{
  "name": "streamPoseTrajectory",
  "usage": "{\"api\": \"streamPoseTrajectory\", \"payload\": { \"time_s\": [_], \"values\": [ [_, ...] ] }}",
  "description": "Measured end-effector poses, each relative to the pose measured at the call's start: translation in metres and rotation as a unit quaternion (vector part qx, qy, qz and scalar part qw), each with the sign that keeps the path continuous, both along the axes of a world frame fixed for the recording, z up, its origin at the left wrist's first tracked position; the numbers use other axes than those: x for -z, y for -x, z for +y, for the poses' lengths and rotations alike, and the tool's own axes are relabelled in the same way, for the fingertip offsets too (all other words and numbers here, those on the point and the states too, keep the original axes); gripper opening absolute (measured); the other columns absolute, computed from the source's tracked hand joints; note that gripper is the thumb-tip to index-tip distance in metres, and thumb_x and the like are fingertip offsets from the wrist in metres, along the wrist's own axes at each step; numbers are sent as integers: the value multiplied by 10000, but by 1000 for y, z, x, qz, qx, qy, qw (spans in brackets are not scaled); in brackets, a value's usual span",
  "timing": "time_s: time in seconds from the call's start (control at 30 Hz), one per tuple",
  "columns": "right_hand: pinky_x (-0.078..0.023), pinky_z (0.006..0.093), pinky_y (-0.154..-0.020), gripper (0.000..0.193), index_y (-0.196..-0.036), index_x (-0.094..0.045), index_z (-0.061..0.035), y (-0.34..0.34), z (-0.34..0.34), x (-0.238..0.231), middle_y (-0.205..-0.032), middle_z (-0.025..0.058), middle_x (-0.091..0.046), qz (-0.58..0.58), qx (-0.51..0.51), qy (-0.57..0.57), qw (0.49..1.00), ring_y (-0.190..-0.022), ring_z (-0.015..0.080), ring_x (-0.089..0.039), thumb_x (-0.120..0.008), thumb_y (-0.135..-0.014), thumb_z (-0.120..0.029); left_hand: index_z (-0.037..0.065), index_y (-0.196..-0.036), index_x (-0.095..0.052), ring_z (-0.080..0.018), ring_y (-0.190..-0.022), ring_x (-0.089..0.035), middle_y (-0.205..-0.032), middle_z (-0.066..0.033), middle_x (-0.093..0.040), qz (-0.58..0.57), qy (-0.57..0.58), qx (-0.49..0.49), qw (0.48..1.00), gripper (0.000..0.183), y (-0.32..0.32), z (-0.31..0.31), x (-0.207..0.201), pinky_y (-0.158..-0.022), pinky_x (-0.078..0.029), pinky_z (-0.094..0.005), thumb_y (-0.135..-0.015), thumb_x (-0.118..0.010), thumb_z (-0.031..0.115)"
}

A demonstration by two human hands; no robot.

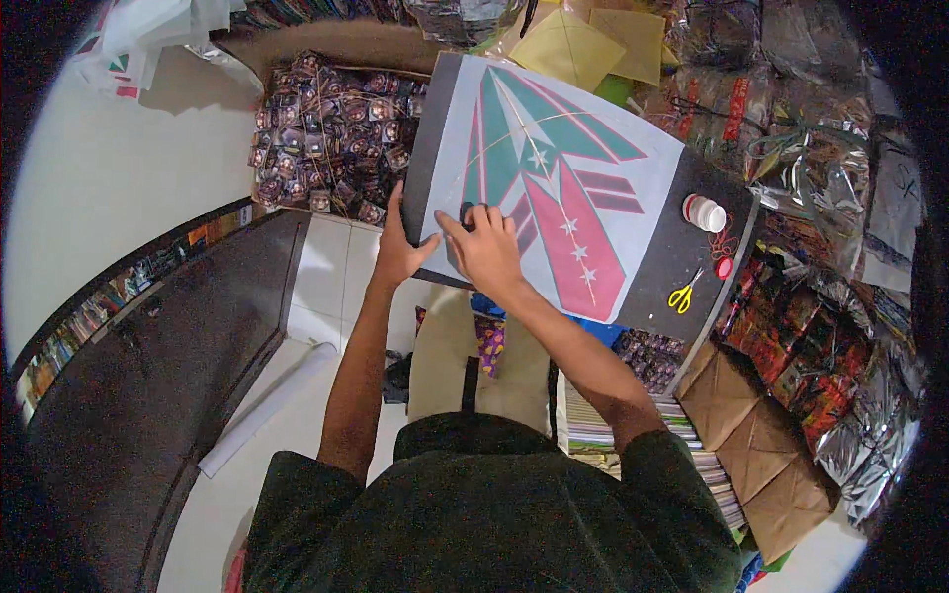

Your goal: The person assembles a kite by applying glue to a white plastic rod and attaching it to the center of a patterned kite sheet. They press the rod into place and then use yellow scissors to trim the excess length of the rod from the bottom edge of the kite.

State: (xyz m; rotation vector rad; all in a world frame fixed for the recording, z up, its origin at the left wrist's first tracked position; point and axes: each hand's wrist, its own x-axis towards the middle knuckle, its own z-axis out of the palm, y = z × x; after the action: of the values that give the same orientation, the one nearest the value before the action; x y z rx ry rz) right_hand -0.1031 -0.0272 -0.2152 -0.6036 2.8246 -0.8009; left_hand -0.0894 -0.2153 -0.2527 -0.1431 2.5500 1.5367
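Note:
A white kite sheet (654,198) with a green and red pattern and stars lies on a dark board (647,296). A thin spine stick runs down its middle, and a bowed stick crosses its upper part. My left hand (397,245) is at the left edge of the board, fingers stretched and thumb apart, with nothing visible in it. On the lower left of the sheet rests my right hand (486,252), its fingers spread and pressing the surface. A small dark patch shows by its fingertips; I cannot tell what it is.
Yellow-handled scissors (681,296), a white jar (704,212), a red cap (725,268) and red thread lie on the board's right side. Many small packets (331,138) fill a box behind left. Wrapped bundles (811,346) crowd the right; a white roll (262,410) lies on the floor.

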Motion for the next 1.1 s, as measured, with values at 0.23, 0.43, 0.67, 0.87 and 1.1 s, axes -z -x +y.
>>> {"api": "streamPoseTrajectory", "payload": {
  "time_s": [0.23, 0.43, 0.67, 0.87, 1.1],
  "values": [
    [-386, 413, -820, 367, -1221, -642, -230, 1, -6, 2, -978, 62, -519, 8, -18, -22, 1000, -971, 260, -487, -649, -855, -258, 40, -1513, -205, -412, -1320, -421, -1464, -271, -353, 46, 77, 10, 996, 1016, -1, 1, -2, -1077, -390, -448, -694, -801, 123],
    [-367, 403, -770, 396, -1265, -625, -234, 16, 1, -2, -936, 64, -494, -9, -6, -5, 1000, -925, 251, -475, -654, -869, -234, 89, -1482, -318, -466, -1321, -369, -1468, -280, -290, 57, 142, 27, 988, 892, -1, 0, -8, -1060, -364, -518, -725, -784, 162],
    [-376, 405, -769, 438, -1313, -592, -253, 34, 0, -4, -958, 72, -512, -14, -1, -47, 999, -931, 258, -477, -644, -878, -254, 236, -1367, -531, -424, -1333, -301, -1472, -230, -265, 114, 203, 74, 970, 645, -11, -6, 3, -1053, -289, -546, -767, -767, 222],
    [-351, 393, -737, 413, -1290, -607, -250, 36, -10, -5, -924, 64, -490, -7, 37, -32, 999, -897, 250, -466, -641, -879, -226, 270, -1240, -643, -429, -1335, -300, -1428, -228, -309, 115, 215, 121, 962, 461, -7, -9, 3, -1082, -257, -551, -791, -733, 219],
    [-344, 389, -749, 374, -1248, -636, -232, 40, -9, -5, -945, 69, -497, -16, 69, -30, 997, -895, 253, -463, -654, -874, -221, 264, -1251, -639, -425, -1330, -310, -1419, -225, -318, 95, 206, 133, 965, 455, -5, -10, 2, -1081, -258, -558, -806, -723, 223]
  ]
}}
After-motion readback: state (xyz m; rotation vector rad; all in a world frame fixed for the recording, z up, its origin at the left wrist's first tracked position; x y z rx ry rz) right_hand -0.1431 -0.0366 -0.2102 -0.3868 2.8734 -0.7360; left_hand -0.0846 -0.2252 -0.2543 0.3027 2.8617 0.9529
